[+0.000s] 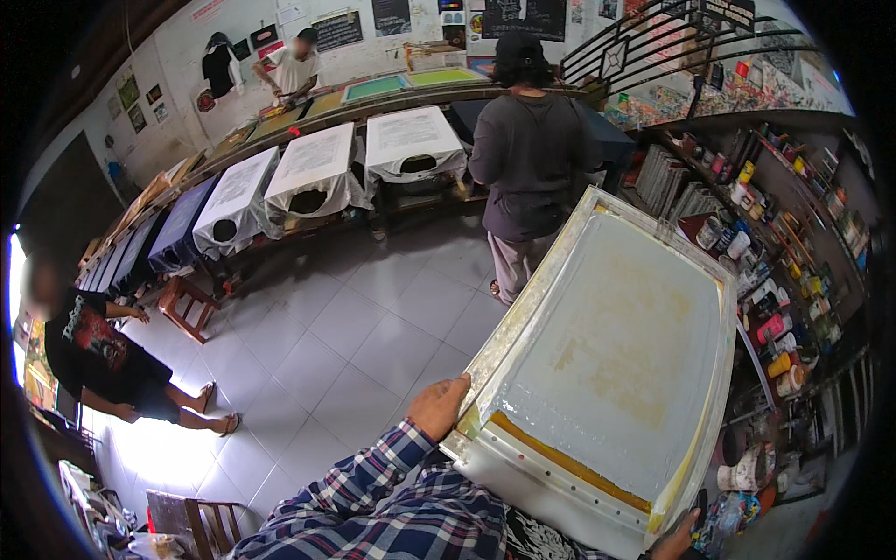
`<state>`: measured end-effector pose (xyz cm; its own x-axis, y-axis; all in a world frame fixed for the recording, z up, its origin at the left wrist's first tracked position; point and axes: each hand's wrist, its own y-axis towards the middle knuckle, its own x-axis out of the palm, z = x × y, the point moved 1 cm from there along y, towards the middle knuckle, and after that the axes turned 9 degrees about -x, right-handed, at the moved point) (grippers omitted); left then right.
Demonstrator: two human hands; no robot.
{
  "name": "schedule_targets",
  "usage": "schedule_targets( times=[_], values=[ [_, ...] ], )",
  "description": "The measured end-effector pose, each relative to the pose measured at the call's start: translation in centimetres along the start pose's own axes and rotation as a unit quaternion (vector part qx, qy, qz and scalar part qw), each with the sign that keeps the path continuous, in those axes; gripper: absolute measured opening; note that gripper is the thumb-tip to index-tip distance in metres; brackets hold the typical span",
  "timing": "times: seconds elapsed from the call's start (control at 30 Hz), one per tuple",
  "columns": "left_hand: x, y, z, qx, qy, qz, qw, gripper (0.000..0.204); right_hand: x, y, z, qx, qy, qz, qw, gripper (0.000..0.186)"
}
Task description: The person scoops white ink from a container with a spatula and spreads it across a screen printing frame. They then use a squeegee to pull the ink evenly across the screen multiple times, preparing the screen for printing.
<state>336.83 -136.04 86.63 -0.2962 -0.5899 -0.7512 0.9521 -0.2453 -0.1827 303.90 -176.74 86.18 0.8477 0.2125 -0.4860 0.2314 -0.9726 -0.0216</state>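
Observation:
A large screen-printing frame (pixel 616 327) is held up before my body, tilted, its grey mesh facing up with a faint yellowish patch in the middle. Yellowish tape runs along its inner edges, and an amber strip lies along the side nearest me. My left hand (pixel 439 408) grips the frame's near left corner, fingers partly hidden beneath it. At the near right corner my right hand (pixel 679 537) holds the edge; only part of it shows at the bottom of the view. Both hands are closed on the frame.
A long printing bench bears white shirts (pixel 313 159) and dark ones. One person (pixel 527 159) stands at it, another (pixel 297 70) works behind it, a third (pixel 112 350) is at left. Shelves of paint pots (pixel 765 271) line the right. A stool (pixel 189 303) stands on the tiled floor.

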Motion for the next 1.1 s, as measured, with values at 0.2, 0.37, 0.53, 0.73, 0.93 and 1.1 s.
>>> schedule_targets(
  times=[0.2, 0.37, 0.53, 0.73, 0.93, 1.1],
  values=[
    [1.9, -0.8, -2.1, -0.017, -0.057, 0.035, 0.998, 0.043, 1.2, 3.3, 3.9, -0.027, 0.089, 0.004, 0.996, 0.08],
    [3.0, 0.0, -2.8, -0.059, -0.125, 0.033, 0.99, 0.066, 0.6, 4.7, 6.2, -0.047, 0.071, 0.005, 0.996, 0.081],
    [2.2, -0.9, -1.7, -0.018, -0.088, 0.041, 0.995, 0.065, 0.6, 2.9, 4.4, -0.007, 0.122, -0.015, 0.992, 0.084],
    [1.5, 0.2, -1.1, -0.085, -0.165, -0.003, 0.983, 0.061, 1.0, 0.7, 3.8, -0.041, 0.078, 0.037, 0.995, 0.077],
    [1.3, 1.3, -0.7, 0.051, -0.062, 0.024, 0.997, 0.038, -0.2, -0.6, 4.6, -0.014, 0.117, 0.043, 0.992, 0.077],
    [1.5, 3.2, -1.9, 0.019, -0.14, -0.009, 0.99, 0.064, 0.0, -2.2, 3.8, -0.022, 0.107, 0.063, 0.992, 0.08]
  ],
)
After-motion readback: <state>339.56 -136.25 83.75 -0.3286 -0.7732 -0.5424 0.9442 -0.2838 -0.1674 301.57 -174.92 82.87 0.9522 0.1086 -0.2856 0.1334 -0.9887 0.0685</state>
